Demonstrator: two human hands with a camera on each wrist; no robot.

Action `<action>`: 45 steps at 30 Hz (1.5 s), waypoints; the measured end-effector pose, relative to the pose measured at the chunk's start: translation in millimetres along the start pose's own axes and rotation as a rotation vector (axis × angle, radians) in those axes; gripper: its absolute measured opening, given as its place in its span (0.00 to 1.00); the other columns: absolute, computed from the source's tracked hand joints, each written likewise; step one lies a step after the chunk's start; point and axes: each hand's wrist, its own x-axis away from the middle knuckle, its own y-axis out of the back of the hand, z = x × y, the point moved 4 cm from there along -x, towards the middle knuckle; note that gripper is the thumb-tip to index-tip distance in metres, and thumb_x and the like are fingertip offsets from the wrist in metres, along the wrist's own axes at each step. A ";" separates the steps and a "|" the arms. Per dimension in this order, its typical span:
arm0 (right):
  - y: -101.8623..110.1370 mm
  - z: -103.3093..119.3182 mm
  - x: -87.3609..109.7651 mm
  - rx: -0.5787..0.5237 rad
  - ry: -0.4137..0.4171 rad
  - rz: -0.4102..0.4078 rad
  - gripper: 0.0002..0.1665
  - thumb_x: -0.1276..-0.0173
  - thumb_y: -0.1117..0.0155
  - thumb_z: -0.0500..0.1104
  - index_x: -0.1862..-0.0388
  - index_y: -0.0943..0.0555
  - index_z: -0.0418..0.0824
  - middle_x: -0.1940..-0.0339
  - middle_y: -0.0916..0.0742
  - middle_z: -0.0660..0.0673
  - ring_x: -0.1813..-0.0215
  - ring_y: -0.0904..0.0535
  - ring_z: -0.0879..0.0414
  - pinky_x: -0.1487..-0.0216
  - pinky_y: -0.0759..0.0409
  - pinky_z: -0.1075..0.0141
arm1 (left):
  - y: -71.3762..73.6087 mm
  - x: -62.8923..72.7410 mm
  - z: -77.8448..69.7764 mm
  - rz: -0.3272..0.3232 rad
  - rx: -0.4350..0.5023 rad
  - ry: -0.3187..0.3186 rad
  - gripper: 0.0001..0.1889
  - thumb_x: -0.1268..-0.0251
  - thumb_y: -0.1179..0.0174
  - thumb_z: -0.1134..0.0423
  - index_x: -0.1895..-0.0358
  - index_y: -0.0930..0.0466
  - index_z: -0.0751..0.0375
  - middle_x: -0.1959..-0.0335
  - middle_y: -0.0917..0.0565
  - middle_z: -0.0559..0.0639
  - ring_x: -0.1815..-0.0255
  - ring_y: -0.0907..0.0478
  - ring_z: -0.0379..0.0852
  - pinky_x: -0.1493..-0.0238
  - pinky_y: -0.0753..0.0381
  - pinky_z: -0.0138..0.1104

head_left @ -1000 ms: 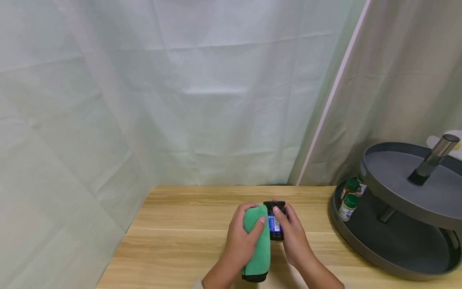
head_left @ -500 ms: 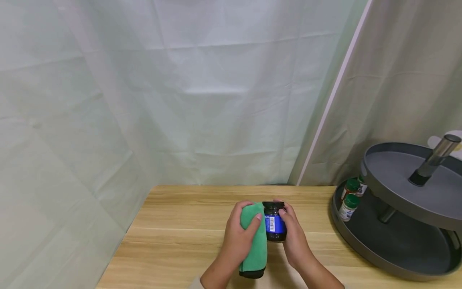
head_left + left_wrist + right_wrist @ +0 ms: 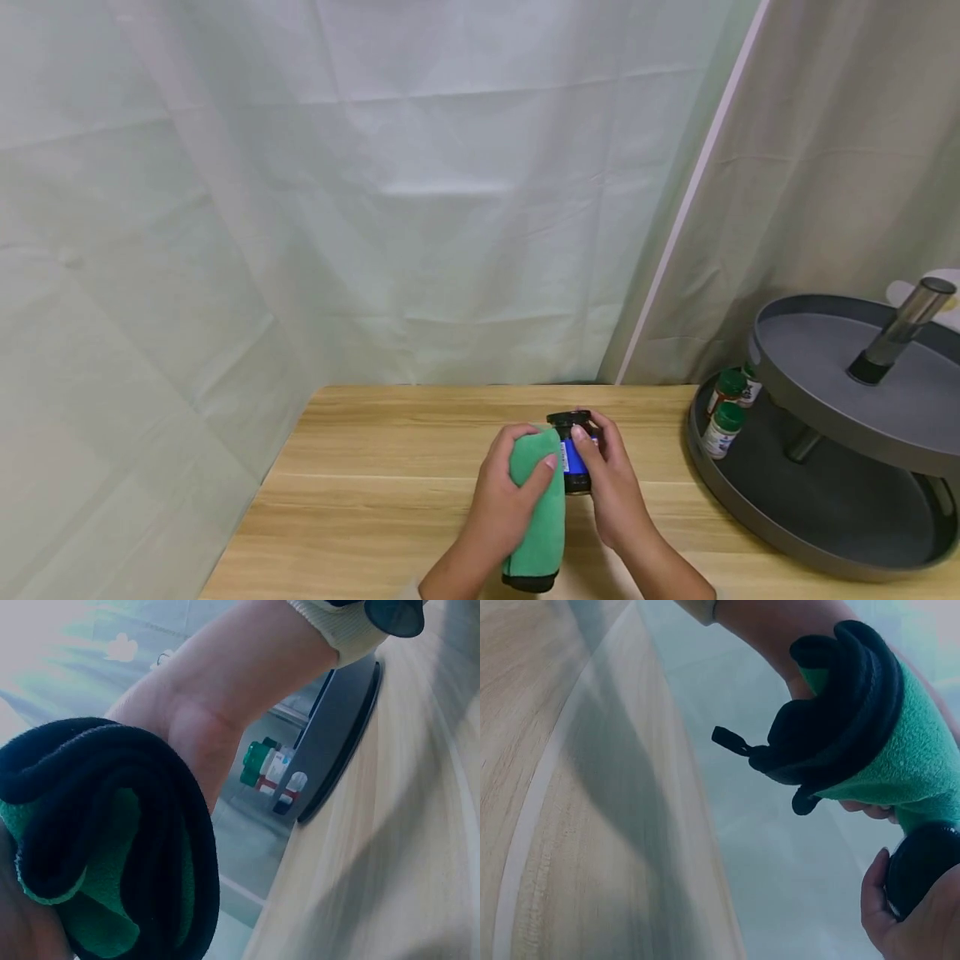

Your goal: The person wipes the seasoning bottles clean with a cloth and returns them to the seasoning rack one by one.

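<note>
My left hand (image 3: 501,490) grips a folded green cloth (image 3: 542,517) with a black edge, thumb across its front. In my right hand (image 3: 617,479) is a dark glass jar (image 3: 576,482) with a black lid and a blue label, held upright from its right side. The cloth lies against the jar's left side and covers part of the label. Seen from the right wrist, the jar's dark base (image 3: 924,866) sits in the fingers, the cloth (image 3: 900,754) pressed to it. From the left wrist, the rolled cloth end (image 3: 161,825) hides the jar. Both hands are above the wooden table (image 3: 390,467).
On the right stands a grey two-tier turntable (image 3: 750,518). Its lower tier bears several green-capped spice jars (image 3: 723,429) at the left rim; a metal post (image 3: 903,329) rises from the upper tier. Pale curtains (image 3: 450,208) hang behind the table.
The jar has turned in my right hand and shifted slightly, its label swinging toward and back behind the cloth. My left hand moved the cloth a little left, then back right against the jar.
</note>
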 end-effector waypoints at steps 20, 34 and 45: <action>-2.6 0.0 1.5 -0.018 -0.049 0.087 0.30 0.18 0.53 0.48 0.22 0.45 0.48 0.31 0.29 0.34 0.45 0.21 0.54 0.48 0.18 0.66 | 8.3 -6.4 6.4 -0.085 0.044 0.036 0.21 0.29 0.38 0.48 0.38 0.29 0.46 0.48 0.22 0.53 0.56 0.21 0.46 0.62 0.16 0.39; -4.9 -3.6 1.9 0.017 -0.041 0.028 0.37 0.22 0.43 0.45 0.21 0.44 0.43 0.26 0.33 0.37 0.39 0.27 0.53 0.46 0.20 0.71 | 6.4 -4.1 7.9 -0.034 0.094 0.056 0.20 0.28 0.39 0.47 0.39 0.30 0.45 0.49 0.22 0.56 0.59 0.19 0.48 0.63 0.15 0.40; 0.8 -5.9 -0.6 0.105 -0.035 -0.022 0.33 0.16 0.58 0.58 0.21 0.44 0.45 0.25 0.32 0.40 0.31 0.33 0.56 0.43 0.28 0.79 | -4.5 3.0 -0.4 -0.025 -0.006 -0.012 0.20 0.31 0.36 0.48 0.40 0.28 0.43 0.46 0.22 0.47 0.53 0.22 0.45 0.57 0.19 0.36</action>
